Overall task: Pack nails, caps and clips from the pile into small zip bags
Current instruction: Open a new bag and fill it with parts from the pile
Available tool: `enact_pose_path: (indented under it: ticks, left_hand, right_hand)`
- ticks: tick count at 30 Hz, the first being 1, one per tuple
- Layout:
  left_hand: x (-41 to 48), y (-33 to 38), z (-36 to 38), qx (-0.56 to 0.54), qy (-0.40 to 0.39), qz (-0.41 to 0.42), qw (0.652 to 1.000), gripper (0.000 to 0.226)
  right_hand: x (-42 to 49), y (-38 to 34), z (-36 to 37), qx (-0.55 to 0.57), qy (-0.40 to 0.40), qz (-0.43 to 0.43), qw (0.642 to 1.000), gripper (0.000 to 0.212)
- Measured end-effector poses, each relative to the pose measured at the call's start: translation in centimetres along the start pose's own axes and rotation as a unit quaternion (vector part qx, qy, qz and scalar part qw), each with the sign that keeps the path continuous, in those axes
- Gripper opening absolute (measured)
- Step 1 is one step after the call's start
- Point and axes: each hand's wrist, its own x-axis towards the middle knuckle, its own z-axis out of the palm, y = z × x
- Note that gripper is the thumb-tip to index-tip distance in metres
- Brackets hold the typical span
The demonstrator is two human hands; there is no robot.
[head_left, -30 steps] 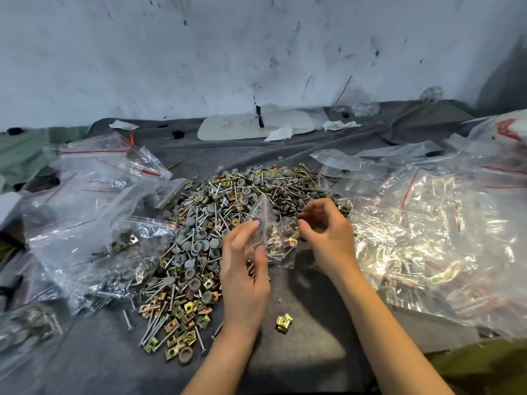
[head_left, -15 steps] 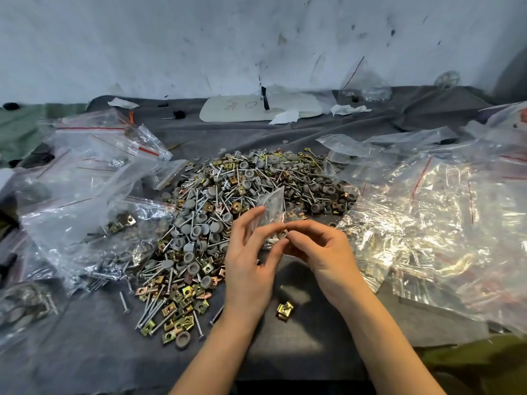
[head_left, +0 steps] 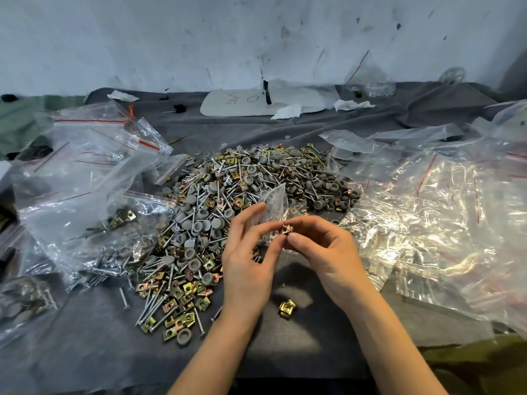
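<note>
The left hand (head_left: 248, 252) pinches a small clear plastic zip bag (head_left: 274, 205) at the near edge of the mixed hardware pile (head_left: 228, 201) while the right hand (head_left: 322, 252) pinches a square brass clip (head_left: 286, 229) beside it, which could drop if the limp mouth closes.

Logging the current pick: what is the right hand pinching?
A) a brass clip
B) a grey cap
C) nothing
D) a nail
A: the right hand pinches a brass clip between thumb and fingertips, next to the small zip bag held by the left hand.

Left hand (head_left: 247, 270), right hand (head_left: 328, 253): fingertips (head_left: 293, 240) together
</note>
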Motion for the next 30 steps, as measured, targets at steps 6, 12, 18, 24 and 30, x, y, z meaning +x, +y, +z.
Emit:
enact_pose_path:
  ticks: [6, 12, 18, 24, 30]
  left_hand:
    - [-0.03, -0.11, -0.03, -0.006, 0.008, -0.002, 1.0, 0.014]
    - [-0.05, -0.26, -0.12, 0.009, 0.023, 0.017, 1.0, 0.016]
    - [0.11, -0.16, -0.16, 0.004, 0.019, 0.022, 1.0, 0.009]
    - [0.08, -0.25, -0.15, -0.035, -0.006, -0.006, 0.999, 0.008]
    - [0.06, -0.46, -0.26, -0.056, -0.025, -0.014, 0.998, 0.011]
  right_hand:
    - [-0.07, -0.24, 0.33, -0.039, 0.032, -0.048, 0.998, 0.026]
    - [-0.21, -0.45, 0.6, -0.081, 0.007, -0.069, 0.994, 0.023]
    - [-0.01, -0.05, 0.36, -0.067, -0.012, -0.045, 0.997, 0.02]
    - [0.18, 0.16, 0.21, 0.028, -0.042, 0.006, 0.999, 0.018]
    - [0.11, -0.21, 0.11, 0.042, -0.032, 0.005, 0.999, 0.018]
